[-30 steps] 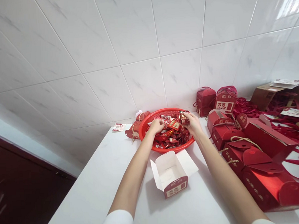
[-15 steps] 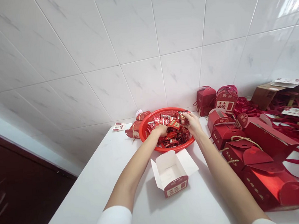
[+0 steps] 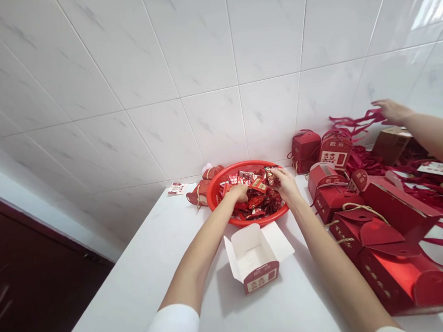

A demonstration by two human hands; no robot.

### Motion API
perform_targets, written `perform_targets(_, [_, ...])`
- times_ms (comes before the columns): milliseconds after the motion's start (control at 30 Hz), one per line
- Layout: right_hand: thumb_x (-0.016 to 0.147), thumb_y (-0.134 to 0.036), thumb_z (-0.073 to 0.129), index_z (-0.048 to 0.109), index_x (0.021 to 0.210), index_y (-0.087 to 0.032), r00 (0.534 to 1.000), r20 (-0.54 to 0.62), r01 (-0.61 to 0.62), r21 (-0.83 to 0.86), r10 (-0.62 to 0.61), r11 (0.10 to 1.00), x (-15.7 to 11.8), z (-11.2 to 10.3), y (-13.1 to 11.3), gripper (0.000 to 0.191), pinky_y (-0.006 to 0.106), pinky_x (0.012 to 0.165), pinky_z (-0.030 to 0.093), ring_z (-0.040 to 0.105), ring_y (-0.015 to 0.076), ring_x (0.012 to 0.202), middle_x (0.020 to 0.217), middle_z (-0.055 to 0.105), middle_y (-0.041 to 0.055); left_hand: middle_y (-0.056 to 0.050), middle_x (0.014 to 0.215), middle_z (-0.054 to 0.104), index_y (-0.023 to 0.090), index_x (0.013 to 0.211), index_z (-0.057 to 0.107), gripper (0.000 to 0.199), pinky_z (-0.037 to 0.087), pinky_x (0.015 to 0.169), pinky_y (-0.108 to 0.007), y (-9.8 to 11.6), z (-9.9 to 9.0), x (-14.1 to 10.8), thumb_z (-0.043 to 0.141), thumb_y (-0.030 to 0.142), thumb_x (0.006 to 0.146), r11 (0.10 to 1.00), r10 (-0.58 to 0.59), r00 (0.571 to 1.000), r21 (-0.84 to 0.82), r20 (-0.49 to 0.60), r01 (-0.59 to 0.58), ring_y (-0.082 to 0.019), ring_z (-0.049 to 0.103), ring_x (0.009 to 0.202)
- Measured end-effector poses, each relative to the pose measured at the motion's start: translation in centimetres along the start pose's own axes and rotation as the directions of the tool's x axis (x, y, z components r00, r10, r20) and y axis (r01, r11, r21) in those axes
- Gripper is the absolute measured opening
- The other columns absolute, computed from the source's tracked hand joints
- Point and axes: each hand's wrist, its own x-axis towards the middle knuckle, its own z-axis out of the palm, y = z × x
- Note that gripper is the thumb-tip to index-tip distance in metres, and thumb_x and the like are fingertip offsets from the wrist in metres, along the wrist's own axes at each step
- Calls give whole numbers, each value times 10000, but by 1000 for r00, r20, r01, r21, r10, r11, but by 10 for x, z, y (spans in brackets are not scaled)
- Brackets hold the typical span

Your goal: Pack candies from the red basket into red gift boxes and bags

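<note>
A red plastic basket (image 3: 211,199) full of red-wrapped candies (image 3: 256,202) stands near the wall. My left hand (image 3: 238,193) is down among the candies, fingers curled and partly hidden, so what they hold cannot be made out. At the basket's right side, my right hand (image 3: 285,183) is closed on a dark red and brown wrapped candy (image 3: 271,176). Between my forearms sits a small red gift box (image 3: 261,278), its lid flaps spread and its white inside bare.
Several red gift boxes (image 3: 399,275) crowd the right side, with magenta ribbons (image 3: 365,153) and a brown carton (image 3: 390,141) behind. Another person's hand (image 3: 394,112) lifts ribbons there. Red pouches (image 3: 198,194) and a printed card (image 3: 177,189) lie left of the basket.
Another person's arm has come in from the right and raised some magenta ribbons. My hands stay at the basket with hardly any movement.
</note>
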Motion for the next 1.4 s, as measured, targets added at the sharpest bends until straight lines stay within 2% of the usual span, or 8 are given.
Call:
perform_targets(67, [490, -313, 780, 640, 740, -195, 1000, -3, 6, -8, -6, 1000, 1, 0, 1, 310, 245, 468, 515, 589, 133, 621, 701, 659, -38, -29, 673, 673, 158, 705, 679, 91, 469, 609, -271, -5, -5, -2, 726, 214, 650, 988, 14, 997, -155, -72, -25, -189, 612, 628])
perform_targets(333, [497, -354, 772, 632, 737, -200, 1000, 14, 23, -42, -22, 999, 0, 0, 1, 317, 240, 479, 493, 596, 133, 618, 717, 665, -29, 7, 602, 538, 161, 595, 563, 373, 388, 607, -260, -11, -20, -3, 581, 493, 763, 776, -13, 914, -581, -406, -247, -128, 451, 605])
perform_targets(533, [472, -367, 793, 640, 695, -194, 997, 71, 3, -74, 2, 997, -4, 0, -2, 320, 239, 473, 471, 560, 126, 580, 658, 639, -33, 18, 599, 524, 160, 624, 577, 390, 379, 592, -257, -8, -21, -8, 656, 532, 707, 641, 2, 878, -673, -479, -369, -125, 447, 608])
perform_targets(700, [463, -376, 807, 654, 676, -190, 992, 126, -8, -93, 19, 996, -5, 1, -3, 321, 229, 469, 437, 541, 122, 574, 651, 636, -33, 33, 554, 547, 154, 715, 633, 357, 413, 547, -251, -1, -22, -14, 721, 499, 698, 474, 49, 902, -785, -429, -399, -112, 486, 512])
perform_targets(1000, [491, -386, 783, 630, 679, -213, 991, 135, 18, -75, -8, 997, -2, 2, -5, 298, 249, 489, 447, 548, 151, 593, 658, 649, -8, -79, 961, 721, 158, 702, 702, 165, 546, 789, -360, 15, -35, -53, 647, 306, 653, 198, 57, 847, -826, -528, -528, -220, 667, 840])
perform_targets(1133, [496, -387, 790, 626, 683, -221, 990, 143, -5, -68, 15, 998, -6, 5, -9, 299, 262, 505, 458, 558, 161, 612, 652, 640, -17, -88, 1123, 688, 171, 677, 733, 176, 520, 840, -366, 14, -41, -105, 560, 199, 665, 311, 218, 803, -740, -555, -596, -256, 621, 1022])
perform_targets(1267, [520, -376, 808, 620, 698, -217, 974, 227, -1, -87, 21, 996, -22, 15, -20, 303, 244, 498, 441, 542, 141, 611, 688, 635, -32, -85, 1235, 641, 195, 801, 781, 225, 520, 754, -319, 11, -52, -159, 581, 154, 704, 541, 443, 870, -709, -217, -452, -211, 625, 941])
perform_targets(1400, [619, -400, 787, 614, 743, -211, 917, 397, 109, -160, -37, 981, -48, 26, -37, 285, 221, 549, 419, 550, 124, 657, 745, 639, -35, -69, 1162, 667, 234, 932, 783, 212, 499, 782, -283, 3, -61, -189, 607, 227, 813, 737, 376, 922, -573, -91, -357, -191, 623, 960])
